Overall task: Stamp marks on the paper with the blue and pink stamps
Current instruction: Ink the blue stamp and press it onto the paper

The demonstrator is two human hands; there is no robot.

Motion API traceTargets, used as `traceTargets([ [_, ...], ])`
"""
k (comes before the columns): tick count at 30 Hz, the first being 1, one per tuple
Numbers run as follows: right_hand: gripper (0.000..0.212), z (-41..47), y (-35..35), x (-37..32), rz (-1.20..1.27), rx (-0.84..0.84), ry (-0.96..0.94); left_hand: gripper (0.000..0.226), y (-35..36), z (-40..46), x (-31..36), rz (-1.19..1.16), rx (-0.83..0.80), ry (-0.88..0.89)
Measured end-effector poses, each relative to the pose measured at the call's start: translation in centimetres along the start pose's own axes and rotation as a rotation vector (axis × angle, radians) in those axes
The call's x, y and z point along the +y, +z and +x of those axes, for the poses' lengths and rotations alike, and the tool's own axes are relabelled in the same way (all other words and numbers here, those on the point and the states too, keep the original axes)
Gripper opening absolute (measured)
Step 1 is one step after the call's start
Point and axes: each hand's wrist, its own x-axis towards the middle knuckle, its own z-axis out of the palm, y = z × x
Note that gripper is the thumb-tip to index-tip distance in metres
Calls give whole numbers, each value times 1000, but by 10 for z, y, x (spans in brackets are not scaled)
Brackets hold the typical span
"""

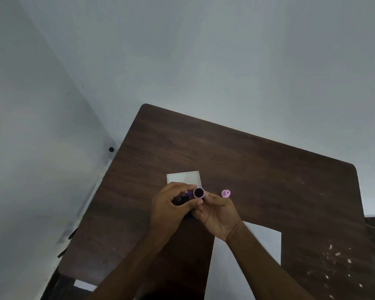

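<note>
Both of my hands meet over the middle of the dark wooden table (258, 169). My left hand (168, 207) curls around a dark blue stamp (185, 199), mostly hidden by its fingers. My right hand (220, 215) pinches a round piece with a lilac rim and a dark inside (198, 192), its open face turned up, right beside the stamp. The pink stamp (225, 193) stands alone on the table just right of my right fingertips. A white sheet of paper (262, 241) lies near the front edge, partly under my right forearm.
A small white square pad or box (183, 177) lies just behind my hands. Pale walls close in on the left and behind the table. White specks mark the table's right front part (336, 254). A small black knob (111, 149) sits by the left wall.
</note>
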Motion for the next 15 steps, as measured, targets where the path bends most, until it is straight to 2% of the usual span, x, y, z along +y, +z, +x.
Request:
traceTargets([
  [7,32,3,0,0,-92,-2,-9,42,-2,0,-16,50,4,11],
  [9,26,5,-3,-1,-242,147,-46,49,-5,2,-29,129,-5,-30],
  [11,19,7,-9,-1,-499,414,-111,62,-10,2,-47,280,-64,-119],
  [13,16,10,-14,2,-870,678,-192,79,-13,0,-66,448,-169,-176],
  [15,19,13,-20,9,-1267,829,-264,94,-11,-2,-79,592,-248,-155],
])
